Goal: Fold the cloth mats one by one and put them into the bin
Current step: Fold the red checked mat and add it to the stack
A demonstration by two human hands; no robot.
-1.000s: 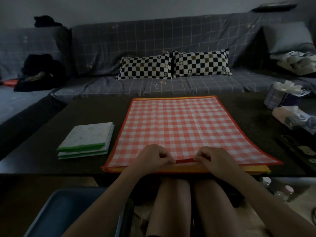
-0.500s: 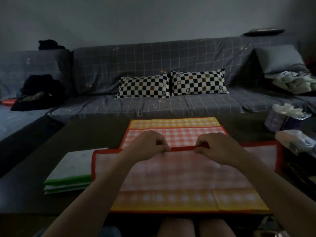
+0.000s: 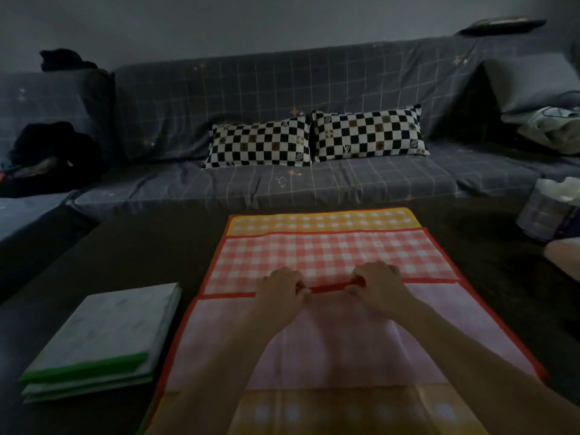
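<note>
Red-checked mat (image 3: 329,255) half folded, hem pinched by left hand (image 3: 282,293) and right hand (image 3: 376,285); carry forward level, match far edge before pressing flat on tabletop (image 3: 141,246).

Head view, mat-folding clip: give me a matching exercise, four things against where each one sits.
Things:
1. red checked mat
2. yellow checked mat
3. green-edged folded mats
4. checkered pillows

Places:
A. on the sofa
B. stacked at the table's left
C. near edge pinched by both hands
D. under another mat, showing at far and near ends

Pairs: 1-C, 2-D, 3-B, 4-A
</note>
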